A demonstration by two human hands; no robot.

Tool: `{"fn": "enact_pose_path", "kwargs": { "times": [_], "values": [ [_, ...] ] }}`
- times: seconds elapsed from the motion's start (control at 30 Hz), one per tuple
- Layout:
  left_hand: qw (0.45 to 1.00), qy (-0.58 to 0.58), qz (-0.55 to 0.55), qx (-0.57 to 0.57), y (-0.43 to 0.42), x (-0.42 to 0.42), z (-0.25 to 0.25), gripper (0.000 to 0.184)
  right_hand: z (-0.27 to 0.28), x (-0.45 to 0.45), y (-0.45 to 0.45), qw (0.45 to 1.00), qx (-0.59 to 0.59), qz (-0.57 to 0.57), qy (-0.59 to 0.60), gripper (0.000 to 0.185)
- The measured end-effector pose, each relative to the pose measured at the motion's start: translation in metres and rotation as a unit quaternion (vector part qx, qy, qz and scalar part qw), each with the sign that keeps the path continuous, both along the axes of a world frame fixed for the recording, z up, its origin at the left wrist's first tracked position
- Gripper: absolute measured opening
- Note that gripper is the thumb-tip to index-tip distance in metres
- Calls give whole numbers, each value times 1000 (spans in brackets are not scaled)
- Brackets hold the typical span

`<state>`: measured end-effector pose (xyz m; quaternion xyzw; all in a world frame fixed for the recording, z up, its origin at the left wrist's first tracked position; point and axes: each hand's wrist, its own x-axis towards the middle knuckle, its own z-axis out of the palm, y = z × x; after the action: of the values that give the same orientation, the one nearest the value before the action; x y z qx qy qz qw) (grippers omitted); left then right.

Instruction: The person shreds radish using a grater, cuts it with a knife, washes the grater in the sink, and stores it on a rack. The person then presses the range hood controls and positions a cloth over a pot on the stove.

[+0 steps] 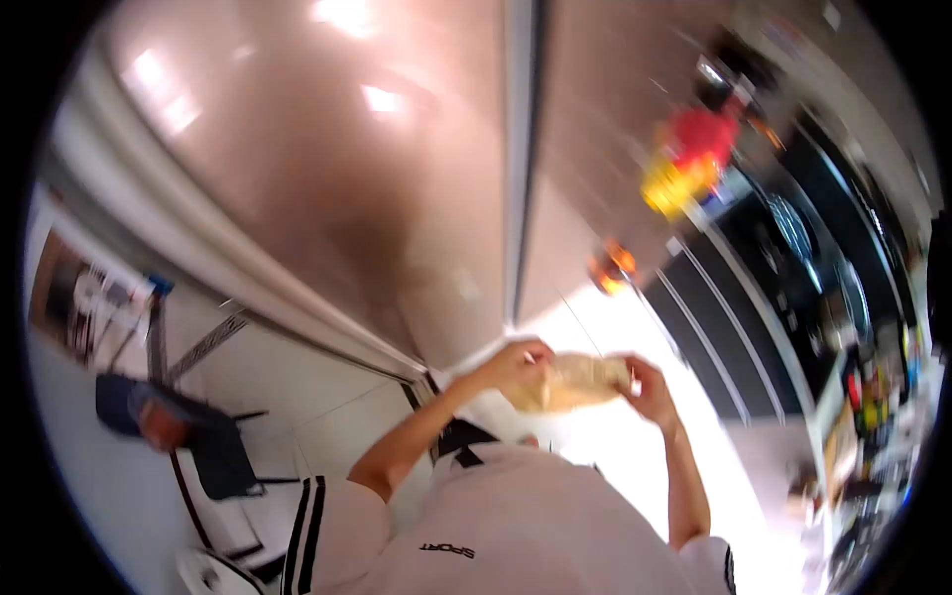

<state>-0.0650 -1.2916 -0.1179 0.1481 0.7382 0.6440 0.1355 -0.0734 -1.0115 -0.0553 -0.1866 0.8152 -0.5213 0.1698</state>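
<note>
A pale yellow, translucent plastic bag is stretched between my two hands in front of my chest. Motion blur hides what, if anything, it contains. My left hand pinches its left end, fingers closed. At the opposite end, my right hand grips the edge between thumb and fingers.
A large glossy brownish panel stands close ahead, beside a vertical metal edge. Dark drawers and a cluttered counter line the right. A dark chair stands at left. Blurred red and yellow items are upper right.
</note>
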Motion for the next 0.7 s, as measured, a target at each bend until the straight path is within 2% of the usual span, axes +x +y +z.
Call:
{"fn": "enact_pose_path", "kwargs": {
  "times": [0.07, 0.13, 0.2, 0.23, 0.33, 0.37, 0.4, 0.47, 0.53, 0.6, 0.63, 0.7],
  "values": [
    [997, -32, -63, -44, 27, -2, 39, 15, 35, 22, 30, 992, 40, -74, 96, 30],
    [994, 12, -95, -50, 62, -24, 51, 15, 38, 25, 62, 982, -6, -159, 97, 22],
    [995, 28, -95, 2, 92, -7, 80, 14, 79, 65, 73, 958, 14, -213, 189, 15],
    [995, 28, -95, 28, 116, -8, 90, 14, 93, 72, 87, 949, 10, -248, 196, 13],
    [981, 176, -35, 76, 203, -49, 85, 15, 98, 51, 141, 921, 11, -330, 206, 13],
    [980, 170, -26, 97, 229, -60, 93, 16, 103, 61, 159, 908, 0, -363, 209, 13],
    [979, 164, -16, 119, 254, -77, 81, 17, 101, 31, 169, 895, -3, -398, 203, 13],
    [988, 52, -28, 146, 292, -91, 79, 20, 95, 22, 198, 879, 11, -431, 203, 17],
    [988, 19, -67, 134, 332, -92, 71, 22, 93, 28, 225, 874, 2, -454, 175, 18],
    [988, -19, -100, 120, 373, -105, 62, 25, 90, 23, 268, 897, -5, -422, 132, 27],
    [973, -119, -133, 149, 391, -114, 61, 21, 95, 21, 286, 900, -20, -423, 103, 30],
    [966, -75, -225, 107, 422, -127, 78, 21, 96, 18, 328, 896, -53, -438, 53, 37]
  ]
}}
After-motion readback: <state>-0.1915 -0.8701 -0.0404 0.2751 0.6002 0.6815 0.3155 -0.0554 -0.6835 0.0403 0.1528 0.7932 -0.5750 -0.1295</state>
